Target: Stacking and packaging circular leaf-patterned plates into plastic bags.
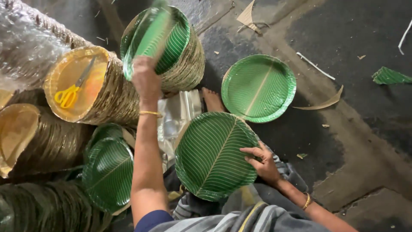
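Observation:
My left hand [146, 79] is raised and grips a green leaf-patterned paper plate [148, 38], blurred with motion, over a tall stack of the same plates [184, 60] lying on its side. My right hand [262, 161] rests with spread fingers on the right rim of another green plate [212, 154] that lies on my lap. A further green plate [259, 87] lies flat on the dark floor beyond it, next to my bare foot [212, 99].
Stacks of gold-backed plates [92, 92] lie at the left; yellow-handled scissors [71, 92] rest on one. More green plates [108, 172] stand at lower left. Clear plastic wrap [21, 38] covers a stack at top left. Paper trimmings [322, 103] litter the floor.

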